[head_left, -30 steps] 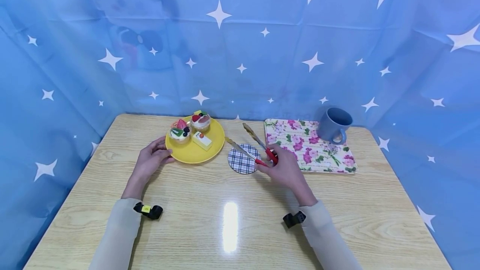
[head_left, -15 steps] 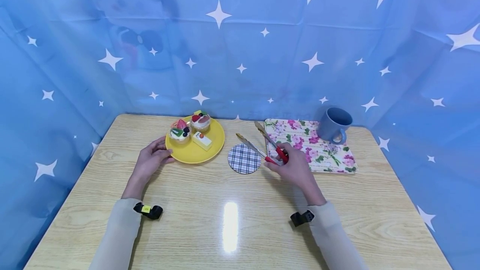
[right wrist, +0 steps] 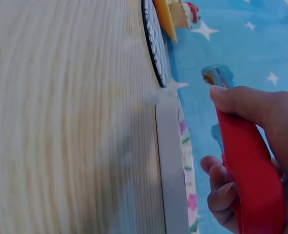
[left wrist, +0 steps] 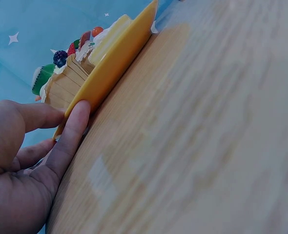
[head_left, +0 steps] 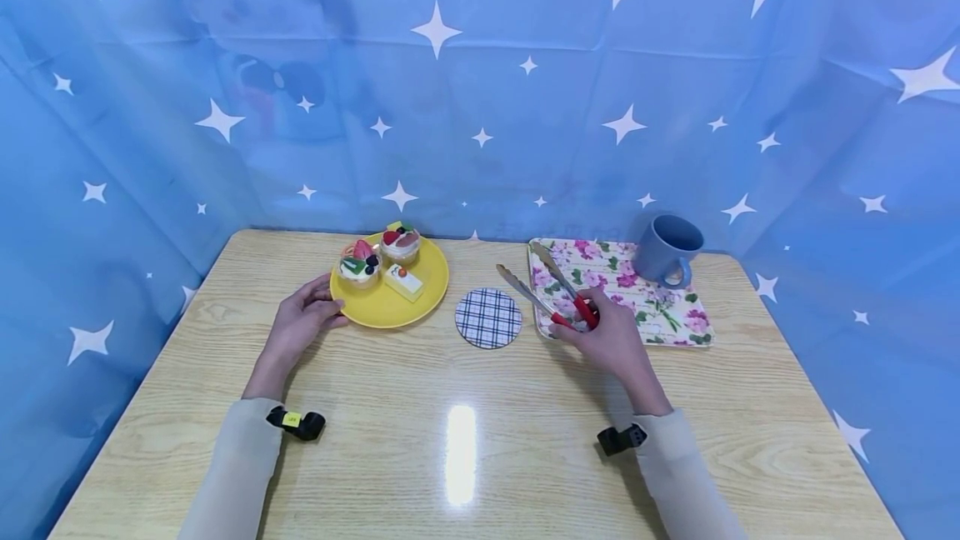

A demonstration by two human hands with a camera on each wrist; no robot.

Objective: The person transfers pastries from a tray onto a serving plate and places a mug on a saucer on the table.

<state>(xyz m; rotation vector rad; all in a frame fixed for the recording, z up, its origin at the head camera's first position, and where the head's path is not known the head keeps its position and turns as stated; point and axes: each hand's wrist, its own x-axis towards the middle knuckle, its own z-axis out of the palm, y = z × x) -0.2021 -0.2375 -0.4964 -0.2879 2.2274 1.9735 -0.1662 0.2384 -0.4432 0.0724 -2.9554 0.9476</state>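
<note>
In the head view my left hand [head_left: 300, 325] pinches the near-left rim of a yellow plate [head_left: 386, 312]. On that plate sit two fruit-topped cupcakes, one at the left [head_left: 359, 265] and one at the back [head_left: 401, 245], and a small white cake slice [head_left: 404, 281]. A bit of another yellow piece shows behind them. My right hand [head_left: 611, 338] grips the red handles of metal tongs [right wrist: 254, 170]. Their arms are spread apart, with nothing between the tips, above the left part of a floral tray [head_left: 678, 327].
On the tray's back right corner stands a blue-grey mug [head_left: 663, 250], handle toward the front. A round checked coaster [head_left: 488, 318] lies between plate and tray. The wooden table [head_left: 375, 440] backs onto a blue star-patterned curtain [head_left: 480, 107].
My right hand has moved right with the tongs, from over the coaster to over the floral tray's left part. My left hand and the plate have stayed put.
</note>
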